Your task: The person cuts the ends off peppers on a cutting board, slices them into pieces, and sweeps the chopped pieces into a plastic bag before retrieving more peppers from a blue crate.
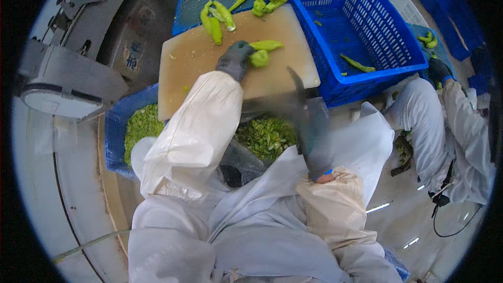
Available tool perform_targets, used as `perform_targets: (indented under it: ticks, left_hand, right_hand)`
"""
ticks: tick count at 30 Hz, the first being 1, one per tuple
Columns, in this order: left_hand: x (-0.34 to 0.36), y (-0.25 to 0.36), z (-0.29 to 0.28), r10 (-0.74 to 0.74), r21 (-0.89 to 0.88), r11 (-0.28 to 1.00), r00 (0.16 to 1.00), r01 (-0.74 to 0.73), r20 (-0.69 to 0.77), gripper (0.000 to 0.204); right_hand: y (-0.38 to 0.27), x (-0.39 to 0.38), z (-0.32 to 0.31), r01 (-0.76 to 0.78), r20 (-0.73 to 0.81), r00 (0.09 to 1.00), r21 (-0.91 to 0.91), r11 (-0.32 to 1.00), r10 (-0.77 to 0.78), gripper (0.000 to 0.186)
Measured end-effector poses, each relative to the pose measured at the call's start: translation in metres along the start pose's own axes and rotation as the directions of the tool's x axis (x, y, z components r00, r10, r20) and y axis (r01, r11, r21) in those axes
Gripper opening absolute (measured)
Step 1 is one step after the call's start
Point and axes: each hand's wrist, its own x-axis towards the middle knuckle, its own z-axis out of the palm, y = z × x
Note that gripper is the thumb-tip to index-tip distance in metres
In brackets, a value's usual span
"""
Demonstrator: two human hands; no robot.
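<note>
My left hand point(234, 61), in a grey glove, rests on a pale cutting board point(183, 68) with its fingers closed on green peppers point(260, 58) that stick out past the fingertips. To the right, off the board's near edge, my right hand point(314, 136) wears a dark glove and is smeared by motion. It grips a knife point(297, 81) whose dark blade points up and away over the board's near right corner. More long green peppers point(216, 20) lie at the board's far edge. Below the board, chopped green pepper point(266, 137) fills a container lined with clear plastic.
A large blue crate point(367, 79) with a few peppers stands at the right. Blue board point(188, 13) lies beyond mine, with dark-gloved hands behind it. A blue bin point(116, 147) of chopped pepper sits left, below a metal machine point(68, 86). Another person's sleeve point(466, 126) is at far right.
</note>
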Motion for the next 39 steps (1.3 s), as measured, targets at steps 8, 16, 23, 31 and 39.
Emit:
perform_targets:
  ticks: [8, 16, 23, 31, 39]
  left_hand:
    - [-0.103, -0.029, -0.031, -0.379, -0.189, 0.924, 0.862, 0.333, -0.337, 0.037]
    - [-0.094, -0.011, -0.011, -0.308, -0.328, 0.926, 0.875, 0.186, -0.374, 0.037]
    - [-0.082, -0.001, -0.008, -0.155, -0.107, 0.986, 0.926, 0.126, -0.344, 0.035]
    - [-0.077, -0.013, -0.008, -0.083, -0.151, 0.988, 0.932, 0.031, -0.353, 0.038]
    - [-0.057, -0.034, -0.011, -0.048, 0.010, 0.999, 0.981, 0.051, -0.190, 0.047]
  right_hand:
    - [-0.003, -0.016, 0.033, 0.032, 0.171, 0.985, -0.022, 0.999, -0.028, 0.032]
    - [0.030, -0.020, 0.053, 0.393, 0.290, 0.907, -0.323, 0.861, -0.305, 0.036]
    - [0.030, 0.001, 0.071, 0.252, 0.220, 0.955, -0.261, 0.932, -0.197, 0.037]
    - [-0.003, -0.002, 0.080, 0.272, 0.128, 0.960, -0.184, 0.945, -0.251, 0.038]
    - [0.013, -0.008, 0.089, 0.217, 0.154, 0.973, -0.376, 0.901, -0.170, 0.037]
